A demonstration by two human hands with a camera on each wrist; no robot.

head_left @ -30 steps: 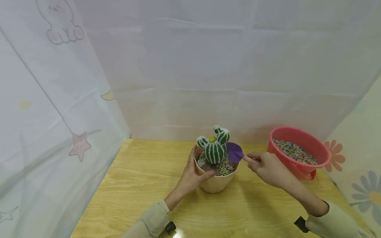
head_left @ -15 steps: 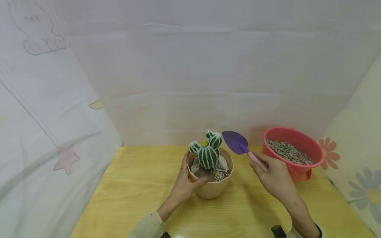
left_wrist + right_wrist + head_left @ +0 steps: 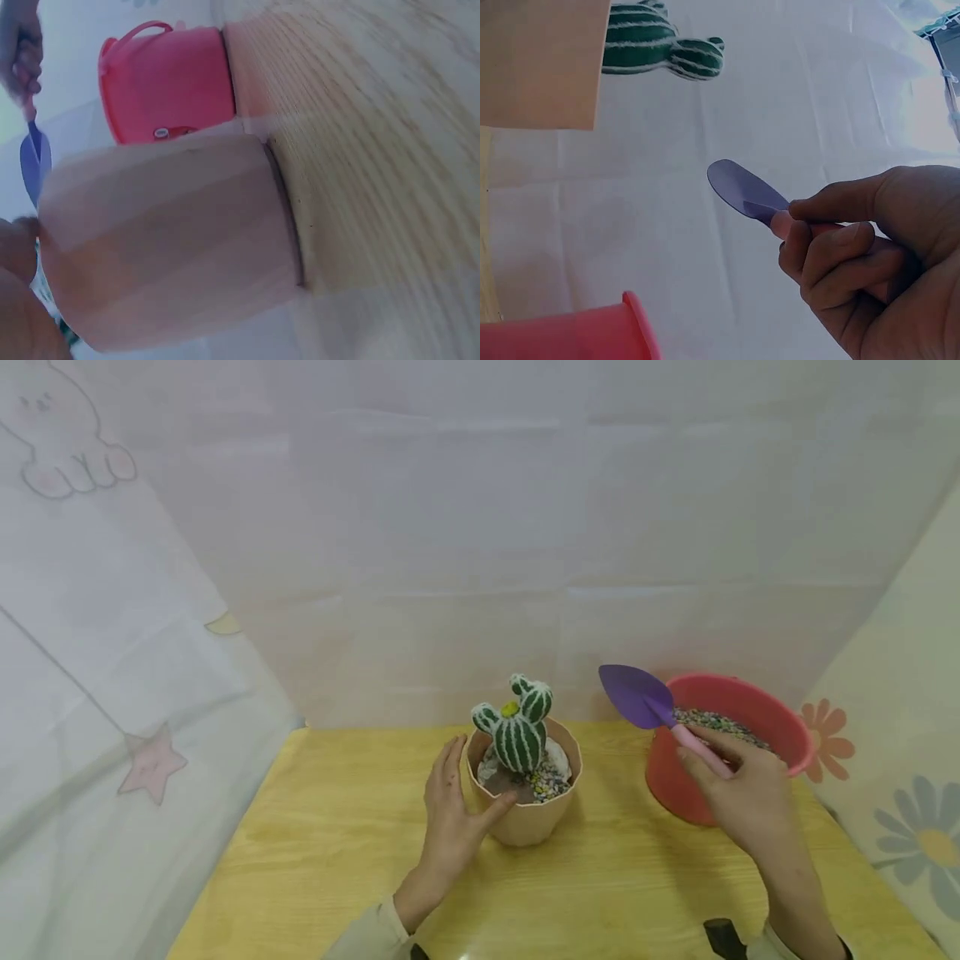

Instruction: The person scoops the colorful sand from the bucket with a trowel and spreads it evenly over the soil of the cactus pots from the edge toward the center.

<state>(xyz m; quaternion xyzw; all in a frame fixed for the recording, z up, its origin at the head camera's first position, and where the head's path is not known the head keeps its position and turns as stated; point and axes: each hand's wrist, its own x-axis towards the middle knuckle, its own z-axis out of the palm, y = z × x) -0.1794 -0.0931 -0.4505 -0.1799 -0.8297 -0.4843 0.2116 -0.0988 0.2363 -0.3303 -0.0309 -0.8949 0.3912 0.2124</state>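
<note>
Left hand [image 3: 452, 827] is spread wide at the near left side of the pot [image 3: 525, 828], with its thumb over the rim and its fingers quite straight. Right hand [image 3: 753, 797] is to the right of the pot, with its fingers wrapped round the pink handle of a shovel [image 3: 651, 703].

Behind the pot is a big pale cloth [image 3: 450, 527]. Under the pot is a yellow wooden table [image 3: 315, 843]. To the right of the pot, well apart from it, is a red bucket [image 3: 678, 789]. The pot stands upright on the table, and a green and white cactus [image 3: 519, 745] pokes up from its middle. The shovel's purple blade is up in the air to the right of the pot. I can see no stones on it. Smallest are the little stones: lots in the bucket, and some inside the pot [image 3: 549, 783], just right of the cactus. A bare gray-brown patch [image 3: 501, 783] shows inside the pot, at its front left.

I think the step now is getting stones from the bucket. That would call for tipping the blade down into them and scooping, then bringing them to the bare patch.
</note>
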